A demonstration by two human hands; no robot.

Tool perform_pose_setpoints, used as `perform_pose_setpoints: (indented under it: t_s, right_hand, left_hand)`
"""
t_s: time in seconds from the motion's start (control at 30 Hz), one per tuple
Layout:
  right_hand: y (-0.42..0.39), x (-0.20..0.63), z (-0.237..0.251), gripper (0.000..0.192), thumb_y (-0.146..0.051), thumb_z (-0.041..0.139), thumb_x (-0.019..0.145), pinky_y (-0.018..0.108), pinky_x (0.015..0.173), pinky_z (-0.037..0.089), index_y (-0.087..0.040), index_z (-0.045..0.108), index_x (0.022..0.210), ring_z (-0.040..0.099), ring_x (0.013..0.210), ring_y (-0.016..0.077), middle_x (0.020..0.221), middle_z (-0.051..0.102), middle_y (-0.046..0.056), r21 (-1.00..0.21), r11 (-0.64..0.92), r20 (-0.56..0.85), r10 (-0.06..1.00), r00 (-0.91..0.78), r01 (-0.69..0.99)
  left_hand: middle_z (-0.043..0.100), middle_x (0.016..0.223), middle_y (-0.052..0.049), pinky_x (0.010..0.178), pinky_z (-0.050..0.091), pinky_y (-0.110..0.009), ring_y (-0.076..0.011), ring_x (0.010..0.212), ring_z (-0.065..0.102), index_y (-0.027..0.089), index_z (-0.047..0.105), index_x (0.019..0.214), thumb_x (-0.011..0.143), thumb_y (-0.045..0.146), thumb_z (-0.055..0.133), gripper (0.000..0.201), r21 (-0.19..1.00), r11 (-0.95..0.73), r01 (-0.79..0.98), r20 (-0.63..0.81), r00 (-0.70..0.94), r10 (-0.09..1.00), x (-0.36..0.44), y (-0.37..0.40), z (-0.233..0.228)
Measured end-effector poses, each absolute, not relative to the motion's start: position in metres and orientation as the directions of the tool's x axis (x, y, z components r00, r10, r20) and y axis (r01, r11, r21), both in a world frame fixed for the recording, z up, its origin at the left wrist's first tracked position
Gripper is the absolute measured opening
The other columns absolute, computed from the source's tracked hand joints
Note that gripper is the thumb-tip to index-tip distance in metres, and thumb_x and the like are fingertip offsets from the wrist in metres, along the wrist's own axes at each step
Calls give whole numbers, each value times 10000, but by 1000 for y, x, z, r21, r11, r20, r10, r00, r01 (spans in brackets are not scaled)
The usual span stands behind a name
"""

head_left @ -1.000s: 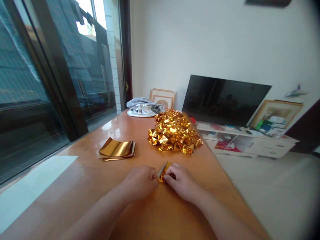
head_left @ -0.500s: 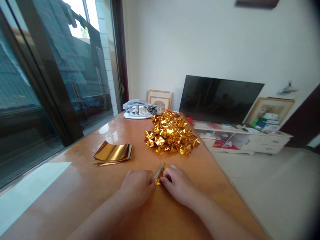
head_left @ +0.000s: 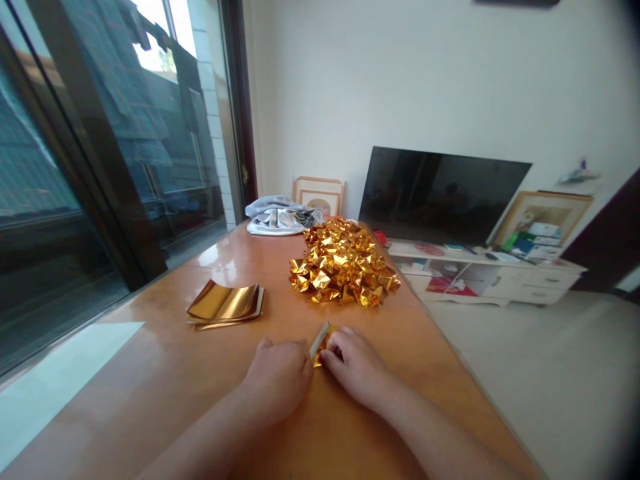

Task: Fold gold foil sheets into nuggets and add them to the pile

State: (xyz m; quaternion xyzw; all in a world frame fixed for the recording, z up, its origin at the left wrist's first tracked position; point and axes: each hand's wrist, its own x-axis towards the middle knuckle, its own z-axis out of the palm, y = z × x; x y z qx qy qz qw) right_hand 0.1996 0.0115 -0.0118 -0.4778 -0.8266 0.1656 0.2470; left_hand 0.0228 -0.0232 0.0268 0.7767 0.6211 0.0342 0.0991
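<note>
Foil paper [head_left: 321, 339] lies on the near part of the wooden table [head_left: 170, 380], between the two hands. A pale strip runs slantwise along its left side; gold surface shows to the right of this strip. The right hand [head_left: 356, 365] grasps the right side of the piece, with thumb and curled forefinger against the gold surface. The left hand [head_left: 283, 375] is curled, back upward, at the left edge of the piece. Its fingertips are hidden; whether they pinch the edge cannot be told.

A stack of gold foil sheets [head_left: 223, 305] rests beyond the left hand, toward the left; the upper sheets curve up at the ends. A heap of folded gold foil pieces [head_left: 345, 263] occupies the far right part of the table, well apart from the stack. Pale cloth [head_left: 277, 219] is bunched at the far end, just left of the heap. A white sheet [head_left: 60, 373] lies flat along the left edge. Beyond the table, a television [head_left: 445, 197] stands on a white cabinet [head_left: 510, 283].
</note>
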Motion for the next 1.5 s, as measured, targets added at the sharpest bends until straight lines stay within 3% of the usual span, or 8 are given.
perform_pose_setpoints:
  t_s: [0.23, 0.87, 1.5]
  right_hand:
    - [12, 199, -12, 173, -257, 615, 889, 276, 683, 341, -198, 537, 745, 503, 802, 170, 821, 586, 18, -528, 474, 254, 880, -402, 704]
    - [13, 197, -11, 162, -247, 653, 855, 268, 665, 322, -196, 547, 744, 505, 782, 162, 807, 588, 11, -520, 456, 242, 890, -388, 722]
    - [10, 204, -8, 68, -198, 614, 887, 269, 725, 363, -205, 569, 836, 514, 854, 170, 888, 602, 20, -503, 496, 242, 867, -435, 708]
  left_hand:
    - [745, 962, -148, 822, 402, -487, -334, 866, 696, 172, 640, 910, 954, 287, 320, 342, 138, -216, 967, -91, 230, 969, 28, -26, 30]
    - [759, 889, -131, 814, 394, -467, -303, 817, 711, 179, 616, 957, 946, 298, 352, 290, 102, -203, 974, -16, 206, 978, 30, -27, 21]
    - [766, 873, -56, 834, 375, -441, -274, 831, 716, 251, 605, 1015, 909, 265, 401, 231, 217, -259, 941, -2, 266, 964, 28, -27, 27]
